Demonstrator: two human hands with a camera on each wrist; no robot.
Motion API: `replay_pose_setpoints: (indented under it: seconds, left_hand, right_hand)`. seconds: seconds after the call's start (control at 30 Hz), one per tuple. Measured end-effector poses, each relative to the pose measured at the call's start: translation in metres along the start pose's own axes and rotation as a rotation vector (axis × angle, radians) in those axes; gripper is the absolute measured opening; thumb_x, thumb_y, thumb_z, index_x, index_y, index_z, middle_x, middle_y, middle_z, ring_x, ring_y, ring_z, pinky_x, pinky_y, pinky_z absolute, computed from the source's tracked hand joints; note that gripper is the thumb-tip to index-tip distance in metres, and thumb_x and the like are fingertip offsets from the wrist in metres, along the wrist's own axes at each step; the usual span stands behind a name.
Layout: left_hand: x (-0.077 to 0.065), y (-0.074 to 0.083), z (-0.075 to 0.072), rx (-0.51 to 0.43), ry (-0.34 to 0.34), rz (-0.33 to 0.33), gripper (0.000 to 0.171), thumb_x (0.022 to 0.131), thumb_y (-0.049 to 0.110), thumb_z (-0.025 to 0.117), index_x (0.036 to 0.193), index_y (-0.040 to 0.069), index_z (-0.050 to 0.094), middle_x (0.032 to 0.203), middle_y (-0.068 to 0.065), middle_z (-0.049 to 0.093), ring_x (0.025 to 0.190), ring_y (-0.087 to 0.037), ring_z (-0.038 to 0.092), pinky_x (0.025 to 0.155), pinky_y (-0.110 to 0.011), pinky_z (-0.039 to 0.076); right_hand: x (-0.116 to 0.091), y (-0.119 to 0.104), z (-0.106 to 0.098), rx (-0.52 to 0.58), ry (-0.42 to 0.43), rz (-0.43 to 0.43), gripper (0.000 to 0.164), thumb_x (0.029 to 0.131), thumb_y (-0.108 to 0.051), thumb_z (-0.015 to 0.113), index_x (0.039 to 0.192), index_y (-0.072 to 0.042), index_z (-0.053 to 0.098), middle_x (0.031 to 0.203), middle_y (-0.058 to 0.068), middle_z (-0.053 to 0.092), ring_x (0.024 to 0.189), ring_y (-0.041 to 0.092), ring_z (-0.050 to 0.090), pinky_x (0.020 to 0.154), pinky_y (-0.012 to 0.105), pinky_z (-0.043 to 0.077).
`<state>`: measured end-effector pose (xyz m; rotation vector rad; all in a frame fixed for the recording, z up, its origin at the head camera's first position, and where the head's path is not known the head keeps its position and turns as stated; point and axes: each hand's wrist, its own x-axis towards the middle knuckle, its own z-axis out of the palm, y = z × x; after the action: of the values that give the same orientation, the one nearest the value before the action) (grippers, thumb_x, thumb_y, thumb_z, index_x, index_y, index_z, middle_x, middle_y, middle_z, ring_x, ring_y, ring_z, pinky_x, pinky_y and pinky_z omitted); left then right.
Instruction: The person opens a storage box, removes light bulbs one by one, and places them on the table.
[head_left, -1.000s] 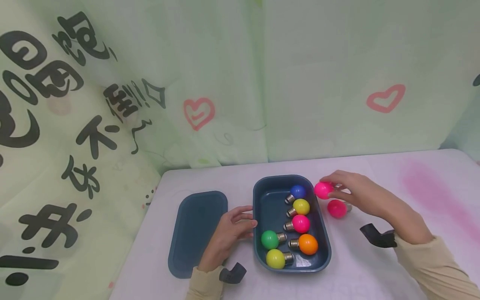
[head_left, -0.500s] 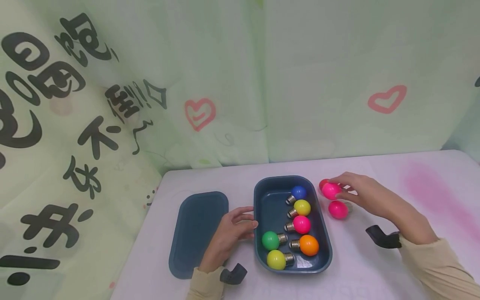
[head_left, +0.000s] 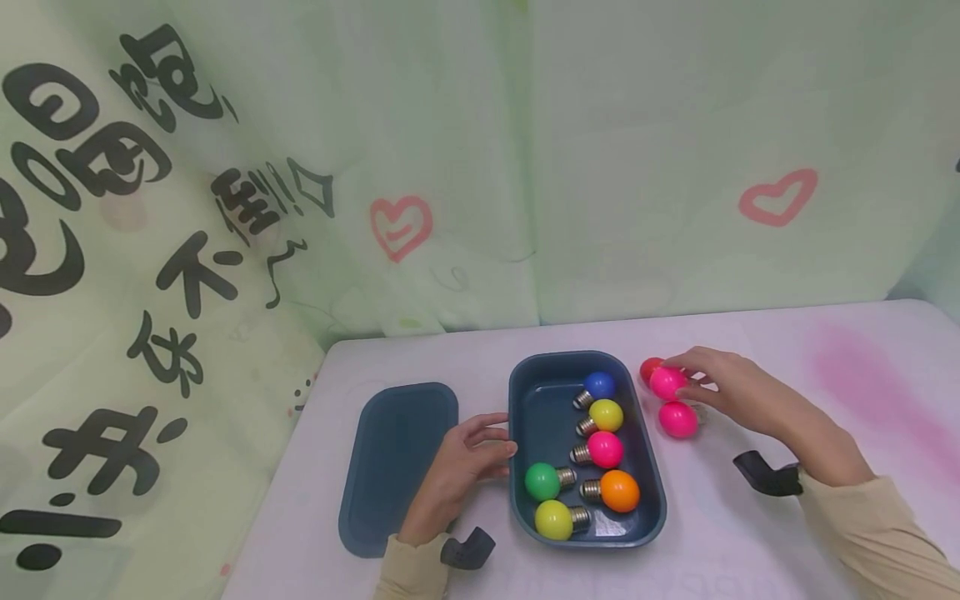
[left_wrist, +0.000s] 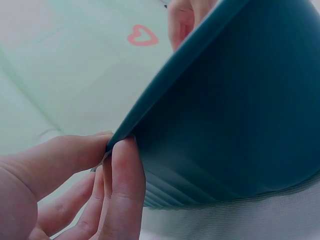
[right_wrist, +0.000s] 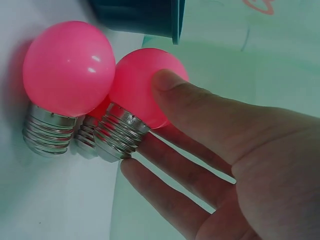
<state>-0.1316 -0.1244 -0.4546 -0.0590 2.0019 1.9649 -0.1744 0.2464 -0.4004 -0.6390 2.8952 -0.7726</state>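
Observation:
My right hand (head_left: 720, 379) pinches a pink light bulb (right_wrist: 142, 80) between thumb and fingers, just right of the tray. Another pink bulb (right_wrist: 70, 67) lies beside it on the table, metal base toward the right in the head view. Partly hidden behind the gripped bulb is a red bulb (head_left: 650, 368). With thumb and fingertips, my left hand (head_left: 465, 458) holds the left rim of the dark blue tray (head_left: 536, 433). Inside lie several bulbs: a blue one (head_left: 600, 385), yellow ones, a pink one (head_left: 606, 449), a green one (head_left: 542, 481) and an orange one (head_left: 620, 491).
A flat dark blue lid (head_left: 397, 458) lies left of the tray, partly under my left forearm in the head view. The table (head_left: 787, 358) has a pale cloth with a pink patch. Behind it hangs a light green curtain (head_left: 637, 167) with hearts and writing.
My right hand has moved slightly right with the pink bulb, away from the tray's rim. The red bulb behind it now shows. My left hand stays at the rim.

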Motion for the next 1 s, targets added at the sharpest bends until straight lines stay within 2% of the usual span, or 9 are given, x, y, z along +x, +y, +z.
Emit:
replay_pose_setpoints:
  seconds: [1.0]
  left_hand:
    - [0.0014, -0.0012, -0.0006, -0.011, -0.001, 0.001, 0.050, 0.085, 0.016, 0.077, 0.132, 0.009, 0.061, 0.114, -0.014, 0.069, 0.090, -0.016, 0.068, 0.076, -0.034, 0.059]
  right_hand:
    - [0.0035, 0.0073, 0.0068, -0.004, -0.032, 0.030, 0.048, 0.083, -0.009, 0.079, 0.126, 0.003, 0.062, 0.117, 0.022, 0.065, 0.101, 0.037, 0.064, 0.082, 0.049, 0.058]
